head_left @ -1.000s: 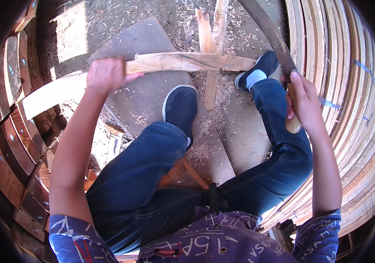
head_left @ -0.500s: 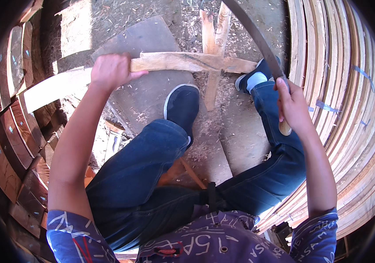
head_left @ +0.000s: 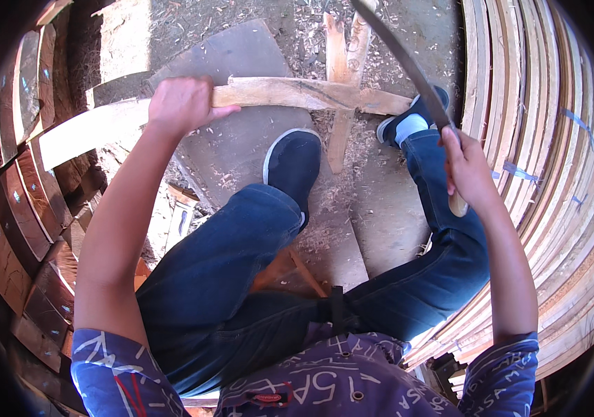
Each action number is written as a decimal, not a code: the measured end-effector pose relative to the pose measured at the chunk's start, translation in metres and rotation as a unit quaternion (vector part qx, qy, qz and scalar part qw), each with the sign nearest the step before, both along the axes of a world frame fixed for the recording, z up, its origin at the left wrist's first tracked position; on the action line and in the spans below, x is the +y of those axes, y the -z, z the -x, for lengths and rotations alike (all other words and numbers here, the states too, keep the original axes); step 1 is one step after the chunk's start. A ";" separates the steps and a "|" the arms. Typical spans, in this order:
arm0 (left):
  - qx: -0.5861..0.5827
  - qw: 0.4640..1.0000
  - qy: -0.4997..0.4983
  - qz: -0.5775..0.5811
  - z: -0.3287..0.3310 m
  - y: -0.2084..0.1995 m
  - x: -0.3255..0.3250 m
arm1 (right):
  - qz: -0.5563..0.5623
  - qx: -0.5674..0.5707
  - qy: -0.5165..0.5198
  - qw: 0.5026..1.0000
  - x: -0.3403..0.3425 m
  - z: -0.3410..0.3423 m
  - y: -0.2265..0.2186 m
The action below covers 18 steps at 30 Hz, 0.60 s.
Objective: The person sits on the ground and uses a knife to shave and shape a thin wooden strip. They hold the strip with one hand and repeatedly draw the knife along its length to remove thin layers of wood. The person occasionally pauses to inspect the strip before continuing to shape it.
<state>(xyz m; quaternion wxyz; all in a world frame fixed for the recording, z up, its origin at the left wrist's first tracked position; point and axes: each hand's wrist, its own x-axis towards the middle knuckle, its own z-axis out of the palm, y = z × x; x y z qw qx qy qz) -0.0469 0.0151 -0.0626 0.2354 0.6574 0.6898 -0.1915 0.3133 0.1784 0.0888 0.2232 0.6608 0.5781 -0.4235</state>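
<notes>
- Two bare hands are gripping separate things: the left hand (head_left: 182, 104) is holding a pale plank (head_left: 276, 92) in a closed grip, its thumb lying along the near edge and pointing right.
- The right hand (head_left: 467, 167) is clasping the wooden handle (head_left: 458, 205) of a long curved blade (head_left: 405, 62), fingers wrapping round it.
- The left hand is being the nearer one, since it is touching the plank; the right hand is staying out past the plank's right end, on the near side.
- From the left hand, the plank's long axis is running both ways across the view, its sunlit part sloping down to the left, its other part reaching rightward.
- The blade is pointing away and leftward from the right hand, slanting across that axis near the plank's right end; their difference in height is not showing.
- Below, a grey board (head_left: 227, 55) is lying on the ground; the plank is passing over it near its left corner and leaving over its right edge.
- One dark shoe (head_left: 293, 167) is resting on the board, nearer the body than the plank.
- Farther right, wooden pieces (head_left: 339, 149) are crossing under or beside the plank; which is unclear.
- Outermost, stacked timber (head_left: 519, 69) is lining the right side.
</notes>
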 end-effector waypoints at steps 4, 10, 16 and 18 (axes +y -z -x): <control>-0.005 1.000 0.003 -0.020 0.000 0.001 0.000 | 0.092 -0.147 -0.086 0.981 0.000 -0.024 0.002; 0.009 1.000 -0.006 -0.012 0.000 0.000 -0.006 | 0.003 -0.029 -0.027 0.999 0.011 0.018 -0.026; 0.000 1.000 -0.012 0.004 -0.002 -0.003 -0.003 | 0.054 -0.109 -0.107 0.987 -0.033 -0.043 0.020; -0.001 0.999 0.003 0.039 -0.007 -0.001 0.006 | 0.096 -0.113 -0.006 0.989 -0.036 -0.048 0.011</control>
